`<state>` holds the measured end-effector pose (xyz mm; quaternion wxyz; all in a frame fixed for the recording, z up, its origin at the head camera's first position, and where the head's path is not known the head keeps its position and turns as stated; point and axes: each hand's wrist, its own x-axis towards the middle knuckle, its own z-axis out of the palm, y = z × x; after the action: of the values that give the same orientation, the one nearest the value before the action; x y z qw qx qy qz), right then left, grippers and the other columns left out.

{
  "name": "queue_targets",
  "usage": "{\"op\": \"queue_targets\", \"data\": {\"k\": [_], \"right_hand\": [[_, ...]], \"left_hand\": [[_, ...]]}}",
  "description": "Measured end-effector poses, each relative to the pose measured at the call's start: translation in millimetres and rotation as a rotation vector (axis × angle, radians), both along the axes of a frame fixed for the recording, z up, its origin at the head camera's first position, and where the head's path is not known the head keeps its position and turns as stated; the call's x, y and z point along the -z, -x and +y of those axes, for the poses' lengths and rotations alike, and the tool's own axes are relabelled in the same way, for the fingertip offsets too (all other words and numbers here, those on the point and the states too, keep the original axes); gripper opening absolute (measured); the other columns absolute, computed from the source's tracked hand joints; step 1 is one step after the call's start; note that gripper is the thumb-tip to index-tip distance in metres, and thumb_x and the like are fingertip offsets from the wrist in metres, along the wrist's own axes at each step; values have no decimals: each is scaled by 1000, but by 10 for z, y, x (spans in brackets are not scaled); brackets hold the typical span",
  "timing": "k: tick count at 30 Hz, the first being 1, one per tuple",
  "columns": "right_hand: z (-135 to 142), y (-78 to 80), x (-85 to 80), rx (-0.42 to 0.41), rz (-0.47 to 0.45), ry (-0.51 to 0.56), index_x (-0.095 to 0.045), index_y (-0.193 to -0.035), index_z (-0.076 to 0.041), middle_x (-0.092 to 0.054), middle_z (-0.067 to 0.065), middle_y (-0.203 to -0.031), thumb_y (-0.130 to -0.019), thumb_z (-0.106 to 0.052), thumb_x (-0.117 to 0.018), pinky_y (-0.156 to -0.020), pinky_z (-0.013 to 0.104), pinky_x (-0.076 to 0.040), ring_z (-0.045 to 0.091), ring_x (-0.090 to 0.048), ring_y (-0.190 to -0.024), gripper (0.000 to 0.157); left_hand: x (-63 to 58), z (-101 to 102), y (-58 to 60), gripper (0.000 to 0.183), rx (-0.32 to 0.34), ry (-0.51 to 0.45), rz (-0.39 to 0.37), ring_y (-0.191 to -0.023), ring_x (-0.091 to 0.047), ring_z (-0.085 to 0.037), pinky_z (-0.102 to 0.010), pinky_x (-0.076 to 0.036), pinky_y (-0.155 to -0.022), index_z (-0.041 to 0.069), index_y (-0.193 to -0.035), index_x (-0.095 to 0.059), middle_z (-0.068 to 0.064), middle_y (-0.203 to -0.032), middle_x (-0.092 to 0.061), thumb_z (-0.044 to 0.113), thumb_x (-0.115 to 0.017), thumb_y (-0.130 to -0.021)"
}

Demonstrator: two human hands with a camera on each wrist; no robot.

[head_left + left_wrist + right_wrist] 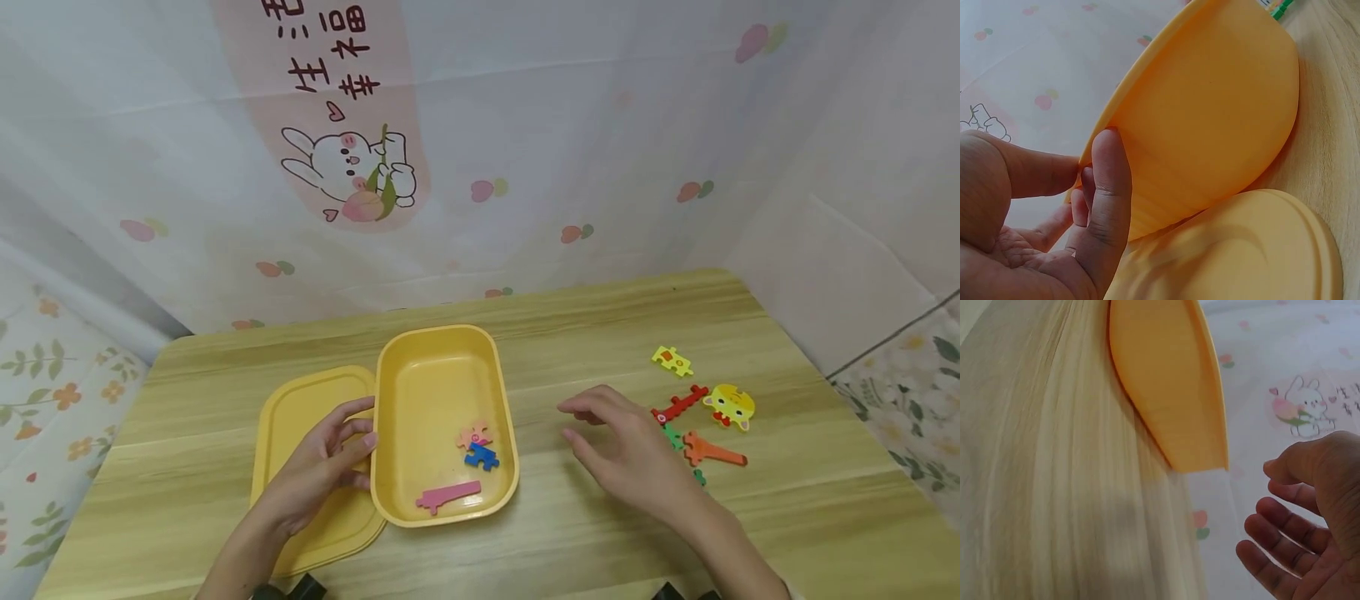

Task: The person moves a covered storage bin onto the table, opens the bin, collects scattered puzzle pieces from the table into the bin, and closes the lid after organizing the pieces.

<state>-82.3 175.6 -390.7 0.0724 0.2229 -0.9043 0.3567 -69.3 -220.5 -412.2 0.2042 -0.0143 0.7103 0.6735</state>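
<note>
A yellow plastic box (420, 400) stands on the table, partly over its lid. My left hand (326, 467) pinches the box's left rim; in the left wrist view the thumb is on the rim's inner side and fingers lie against the outer wall. Inside the box lie a pink puzzle piece (448, 497), a blue puzzle piece (482, 456) and a peach-coloured puzzle piece (474, 435). Between the box and the loose pieces, my right hand (622, 450) hovers above the table, fingers relaxed and holding nothing. In the right wrist view its fingers (1279, 540) are apart from the box.
The yellow lid (288, 442) lies under the left hand. Right of the right hand are a yellow piece (672, 361), a red piece (681, 405), an orange piece (712, 452), green pieces (672, 436) and a yellow animal-head piece (731, 406). A printed curtain (562, 150) hangs behind.
</note>
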Motion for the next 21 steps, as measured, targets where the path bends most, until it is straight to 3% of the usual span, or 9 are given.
{"op": "queue_targets", "data": {"k": [7,17,21], "right_hand": [[163,-57,48,32,18,-52,-75,-120,-16,-75,-3,-117,-90,-9,-84,-87,44,-65,20,-73,-103,32],[419,-193,152,102,66,-82,-76,-119,-18,-74,-7,-113,-87,-9,-86,-74,29,-60,11,-67,-91,35],[511,-257,180,143,98,-132,-76,-117,-18,-73,-7,-114,-84,-12,-88,-79,35,-61,15,-69,-98,36]], "left_hand": [[-12,22,-3,66,-4,-6,1,-94,-63,-11,-32,-66,-71,4,-163,-25,-4,-121,-51,15,-60,-108],[-14,22,-15,65,-11,-10,18,-92,-66,-11,-32,-66,-71,2,-162,-26,-5,-122,-52,13,-59,-108],[-15,23,-14,65,-5,-9,17,-92,-66,-10,-32,-66,-71,2,-162,-26,-5,-122,-53,14,-59,-108]]}}
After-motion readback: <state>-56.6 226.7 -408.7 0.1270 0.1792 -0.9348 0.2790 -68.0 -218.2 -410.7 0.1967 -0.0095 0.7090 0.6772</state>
